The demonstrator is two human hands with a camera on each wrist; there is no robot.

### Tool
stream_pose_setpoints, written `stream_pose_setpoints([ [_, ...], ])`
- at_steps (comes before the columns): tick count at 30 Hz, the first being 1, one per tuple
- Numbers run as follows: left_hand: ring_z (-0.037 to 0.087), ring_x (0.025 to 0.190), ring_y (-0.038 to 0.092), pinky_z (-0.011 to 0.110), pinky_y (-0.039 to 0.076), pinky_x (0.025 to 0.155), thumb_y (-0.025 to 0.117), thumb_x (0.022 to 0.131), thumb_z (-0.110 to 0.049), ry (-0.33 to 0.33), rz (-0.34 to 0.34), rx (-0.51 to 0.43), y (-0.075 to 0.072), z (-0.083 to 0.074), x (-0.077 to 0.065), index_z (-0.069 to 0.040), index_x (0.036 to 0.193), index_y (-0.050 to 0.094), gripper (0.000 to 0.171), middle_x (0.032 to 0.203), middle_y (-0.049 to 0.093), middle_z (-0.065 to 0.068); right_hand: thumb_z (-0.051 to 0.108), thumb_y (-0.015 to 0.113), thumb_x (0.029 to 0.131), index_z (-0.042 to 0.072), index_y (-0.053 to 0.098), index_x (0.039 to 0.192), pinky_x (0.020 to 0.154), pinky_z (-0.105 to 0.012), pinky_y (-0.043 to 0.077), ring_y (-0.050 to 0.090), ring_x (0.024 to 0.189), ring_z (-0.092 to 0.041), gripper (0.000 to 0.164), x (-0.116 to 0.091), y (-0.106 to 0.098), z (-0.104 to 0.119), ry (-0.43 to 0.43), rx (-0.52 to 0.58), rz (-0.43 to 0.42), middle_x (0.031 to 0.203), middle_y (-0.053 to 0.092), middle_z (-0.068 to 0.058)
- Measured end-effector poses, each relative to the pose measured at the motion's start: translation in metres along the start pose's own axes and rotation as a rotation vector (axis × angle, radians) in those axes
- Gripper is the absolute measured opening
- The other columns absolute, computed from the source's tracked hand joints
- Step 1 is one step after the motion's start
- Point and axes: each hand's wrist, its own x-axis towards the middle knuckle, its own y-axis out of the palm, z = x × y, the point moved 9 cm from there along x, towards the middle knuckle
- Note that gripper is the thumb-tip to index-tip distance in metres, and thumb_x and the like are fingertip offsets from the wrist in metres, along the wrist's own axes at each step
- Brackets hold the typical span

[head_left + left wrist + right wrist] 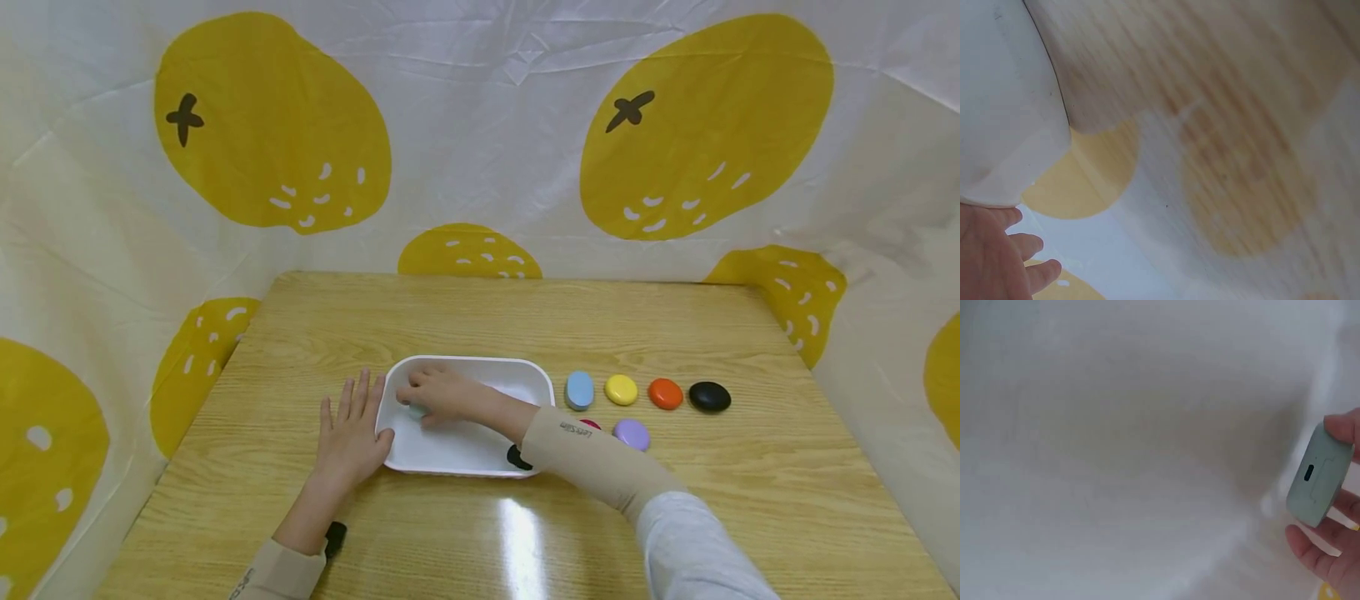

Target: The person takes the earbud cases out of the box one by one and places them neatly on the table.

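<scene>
Inside a white tray (450, 463), my right hand (442, 395) reaches toward the left end. It pinches a pale green rounded case (1319, 475) between thumb and fingers. The right wrist view shows a small dark slot on the case's side; from the head, the case (417, 410) is partly covered by the fingers. My left hand (349, 435) lies with fingers spread and straight beside the tray's left end, its thumb at the rim. In the left wrist view, those fingers (1029, 247) show at the tray's outer wall (1010, 112).
Right of the tray, a light blue oval piece (580, 391), a yellow piece (621, 389), a red-orange piece (665, 393) and a black one (709, 397) form a row. Nearer are a purple piece (632, 434) and a pink one (591, 423), mostly hidden by the right sleeve.
</scene>
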Motion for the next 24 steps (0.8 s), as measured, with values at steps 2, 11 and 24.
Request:
stream_pose_setpoints([
  [2, 0.037, 0.138, 0.004, 0.061, 0.0, 0.106, 0.048, 0.084, -0.024, -0.001, -0.002, 0.006, 0.0, 0.0, 0.0, -0.007, 0.147, 0.017, 0.071, 0.152, 0.008, 0.016, 0.032, 0.067, 0.081, 0.025, 0.052, 0.115, 0.077, -0.027, 0.042, 0.046, 0.091, -0.012, 0.039, -0.005, -0.005, -0.002, -0.007, 0.031, 0.008, 0.102, 0.049, 0.003],
  [11, 0.038, 0.138, 0.003, 0.061, -0.002, 0.106, 0.046, 0.085, -0.026, -0.004, 0.012, 0.014, 0.0, 0.0, 0.001, -0.008, 0.147, 0.016, 0.071, 0.152, 0.007, 0.017, 0.021, 0.065, 0.08, 0.024, 0.053, 0.113, 0.08, -0.031, 0.044, 0.047, 0.096, -0.015, 0.036, -0.053, -0.057, -0.009, -0.032, 0.095, -0.014, 0.115, 0.048, 0.001],
  [24, 0.038, 0.138, 0.004, 0.062, 0.0, 0.105, 0.046, 0.084, -0.025, 0.003, 0.014, 0.008, 0.001, 0.0, 0.002, -0.009, 0.147, 0.017, 0.071, 0.152, 0.007, 0.017, 0.016, 0.07, 0.075, 0.021, 0.055, 0.108, 0.093, -0.039, 0.039, 0.046, 0.105, -0.023, 0.036, -0.144, -0.078, -0.026, -0.01, 0.121, -0.164, 0.115, 0.05, -0.003],
])
